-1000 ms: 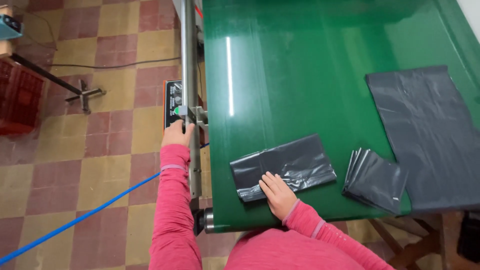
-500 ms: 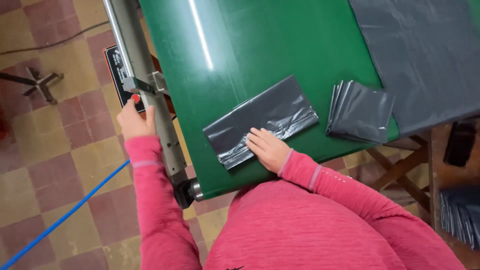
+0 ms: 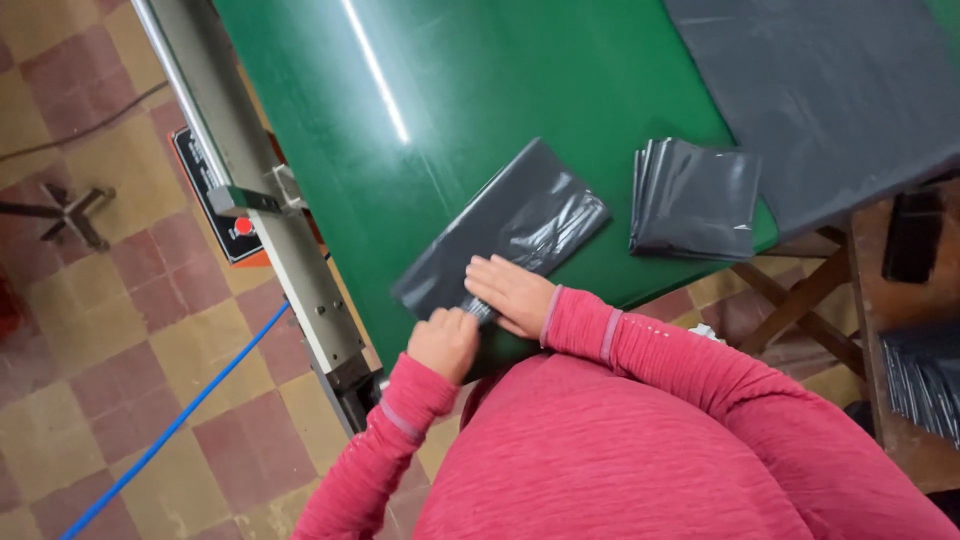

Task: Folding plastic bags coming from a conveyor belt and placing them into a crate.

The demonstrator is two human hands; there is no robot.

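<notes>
A folded black plastic bag [image 3: 510,225] lies on the green conveyor belt [image 3: 500,90] near its front edge. My right hand [image 3: 510,293] rests flat on the bag's near end, fingers spread. My left hand [image 3: 445,342] is closed at the bag's near edge, pinching the gathered plastic beside my right hand. Both arms wear pink sleeves.
A stack of folded black bags [image 3: 695,198] sits to the right on the belt. A large flat black bag [image 3: 830,90] lies at the far right. The machine's metal side rail [image 3: 260,210] carries a control panel with a red button [image 3: 243,226]. A blue hose [image 3: 170,430] crosses the tiled floor.
My left hand has left the control panel on the rail and come to the bag's near edge, closing on it. The right hand stays on the bag. The view has tilted.
</notes>
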